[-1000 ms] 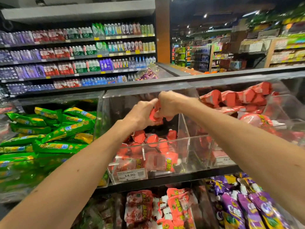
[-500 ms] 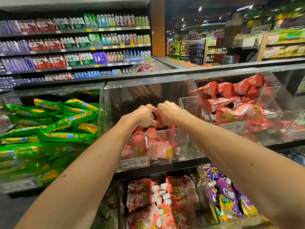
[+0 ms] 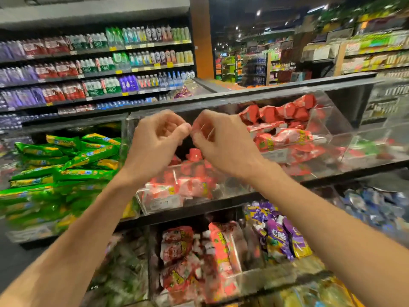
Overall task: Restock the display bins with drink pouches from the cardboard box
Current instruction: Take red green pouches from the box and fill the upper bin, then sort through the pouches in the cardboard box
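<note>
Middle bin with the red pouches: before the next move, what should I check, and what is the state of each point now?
1. Left hand empty: ok.
2. Right hand empty: ok.
3. Room left in middle bin: ok, red pouches fill only its lower part.
4. Price label in place: ok, though blurred.
5. Cardboard box within reach: cannot tell, not in view.

I see the clear middle bin (image 3: 128,140) directly beneath the left hand (image 3: 155,140) and right hand (image 3: 221,140). It is partly filled with red drink pouches (image 3: 194,187), mostly upright, and one red cap (image 3: 194,152) pokes up just under the fingertips. Beside the right hand, the neighbouring bin (image 3: 336,134) holds red pouches (image 3: 285,138) heaped on their sides.
</note>
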Motion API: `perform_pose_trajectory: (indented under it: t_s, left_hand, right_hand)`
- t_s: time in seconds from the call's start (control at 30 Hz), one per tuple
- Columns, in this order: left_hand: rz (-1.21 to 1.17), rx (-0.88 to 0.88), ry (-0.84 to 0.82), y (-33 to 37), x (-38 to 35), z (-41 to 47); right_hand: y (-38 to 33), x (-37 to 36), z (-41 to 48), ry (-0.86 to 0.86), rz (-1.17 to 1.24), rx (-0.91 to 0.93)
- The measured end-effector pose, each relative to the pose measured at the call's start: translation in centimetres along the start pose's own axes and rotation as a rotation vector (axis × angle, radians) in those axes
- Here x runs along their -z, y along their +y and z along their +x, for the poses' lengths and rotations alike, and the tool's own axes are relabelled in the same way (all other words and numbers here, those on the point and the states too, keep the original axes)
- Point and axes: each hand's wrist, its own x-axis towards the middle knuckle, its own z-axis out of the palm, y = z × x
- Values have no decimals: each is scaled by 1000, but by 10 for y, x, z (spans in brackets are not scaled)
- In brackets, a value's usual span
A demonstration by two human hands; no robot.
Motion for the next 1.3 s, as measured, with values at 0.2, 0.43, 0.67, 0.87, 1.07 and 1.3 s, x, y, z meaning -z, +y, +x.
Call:
perform_pose_trajectory:
  t_s: [0.2,0.43,0.67,0.87,1.07,1.3]
  left_hand:
    - [-34,-43,-3,89,-101,-99]
    - [-225,-154,-340,189,-317,-200]
    - [-252,-405,-766,279,-539,-267]
    - [-253,-542,-1069,337,-697,-307]
    - [-173,-511,-1274,365,-863,-323]
    - [-75,-419,-1545,368,-1055,-309]
  right_hand:
    - [42,92,-145,128,173,-69]
    - [153,246,-337,155,-18,-411]
    - [243,384,-505,188,-332,-1020]
    - [302,452,-597,199,-472,-1368]
    - [402,510,-646,221,-479,-1577]
    - [569,578,-670,191,-212,-1815]
